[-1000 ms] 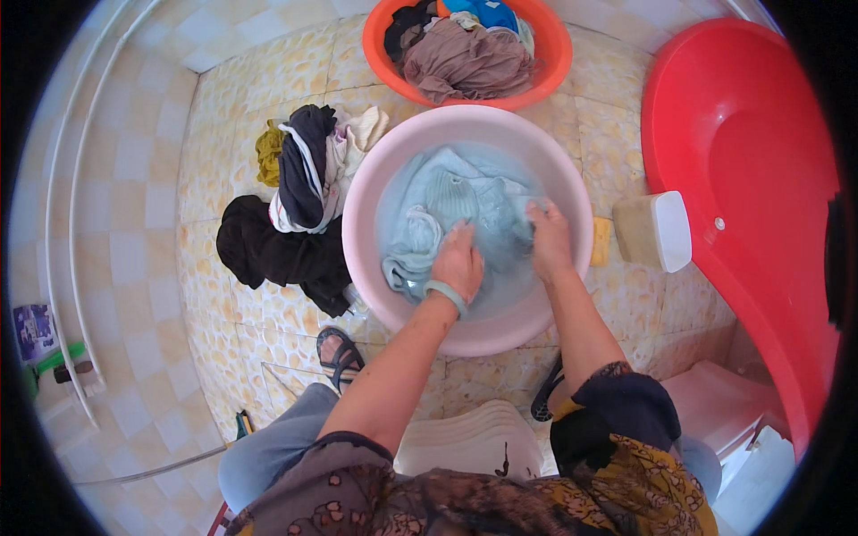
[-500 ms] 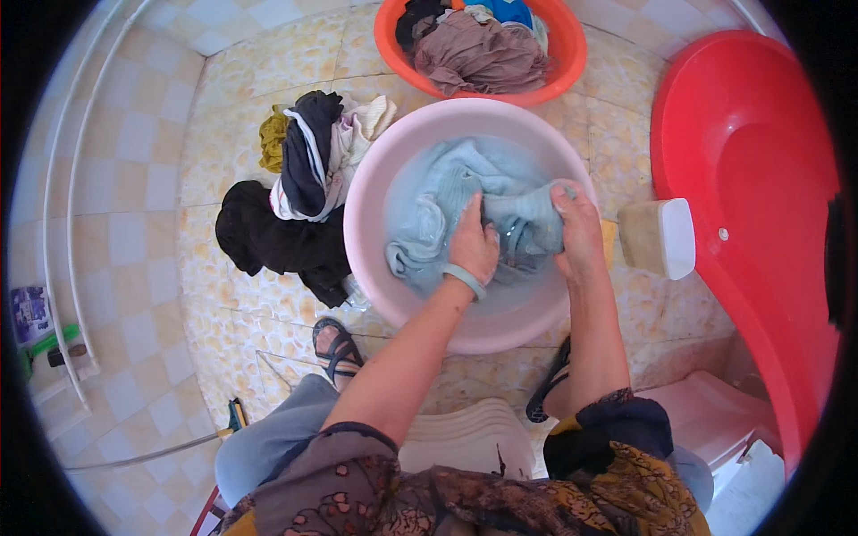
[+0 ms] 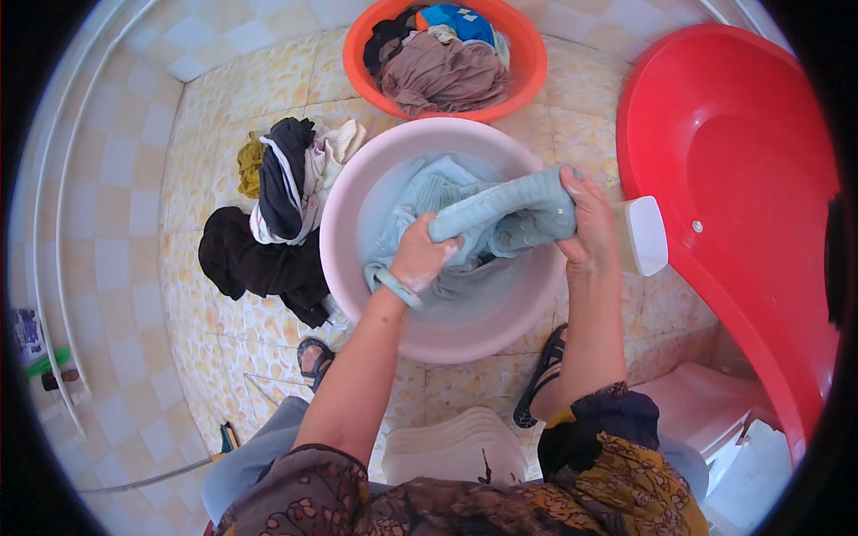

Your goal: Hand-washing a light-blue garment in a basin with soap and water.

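Note:
A pale pink basin (image 3: 344, 295) of cloudy water stands on the floor in front of me. In it lies a light blue ribbed knit garment (image 3: 500, 205), partly under water. My left hand (image 3: 424, 255), with a pale bangle on the wrist, is closed on one end of a raised fold. At the basin's right side my right hand (image 3: 590, 214) grips the other end, its thumb on top. The fold stretches between both hands above the water; the rest hangs down into the basin.
An orange tub (image 3: 532, 85) of clothes stands beyond the basin. Dark and white clothes (image 3: 259, 263) lie on the floor to the left. Right of the basin are a white-topped container (image 3: 645, 237) and a large red bathtub (image 3: 733, 161). A white stool (image 3: 456, 447) is below me.
Both hands have lifted part of the knit garment out of the water. My left hand has moved left and now grips its edge, stretching it. The view has shifted slightly.

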Demonstrator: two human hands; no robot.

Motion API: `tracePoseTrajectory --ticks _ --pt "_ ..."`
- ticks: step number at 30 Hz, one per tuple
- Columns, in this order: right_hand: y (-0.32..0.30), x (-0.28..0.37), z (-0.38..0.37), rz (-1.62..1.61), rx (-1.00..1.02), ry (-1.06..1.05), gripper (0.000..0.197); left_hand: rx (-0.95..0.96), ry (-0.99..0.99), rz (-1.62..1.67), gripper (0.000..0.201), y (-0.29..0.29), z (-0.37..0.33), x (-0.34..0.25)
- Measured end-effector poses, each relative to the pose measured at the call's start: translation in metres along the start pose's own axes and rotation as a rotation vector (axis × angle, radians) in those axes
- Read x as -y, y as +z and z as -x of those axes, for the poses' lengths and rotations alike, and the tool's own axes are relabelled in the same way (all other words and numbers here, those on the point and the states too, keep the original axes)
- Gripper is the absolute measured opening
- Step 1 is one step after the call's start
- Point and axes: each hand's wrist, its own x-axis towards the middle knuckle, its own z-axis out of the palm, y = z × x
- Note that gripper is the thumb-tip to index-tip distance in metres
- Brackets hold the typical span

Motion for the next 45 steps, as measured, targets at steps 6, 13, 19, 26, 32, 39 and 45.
tracePoseTrajectory --ticks 6,13,19,26,32,39,45 --pt "-0.006 0.007 -0.006 0.171 -0.053 -0.026 0.019 0.218 0.024 0.544 0.048 -0.023 0.025 -0.032" --pt "-0.004 -0.001 -0.025 0.547 0.085 0.077 0.023 0.137 -0.056 0.293 0.04 -0.051 0.037 -0.015" --pt "-0.043 -0.112 -0.048 1.377 0.045 0.068 0.022 -0.276 0.112 -0.394 0.022 -0.028 -0.017 0.105" --pt "-0.044 -0.141 -0.038 1.775 0.187 -0.094 0.026 -0.326 0.052 -0.905 0.032 -0.004 -0.002 0.068" --pt "-0.023 -0.083 -0.063 1.362 0.052 0.03 0.039 -0.165 -0.231 0.351 0.036 -0.037 0.023 0.045" --pt "0.02 -0.087 -0.075 1.365 -0.079 -0.772 0.033 -0.016 -0.108 0.899 0.032 -0.034 0.046 0.016" --pt "0.04 -0.138 0.037 1.129 0.154 0.126 0.029 -0.009 -0.11 0.844 0.026 -0.039 0.034 0.042"
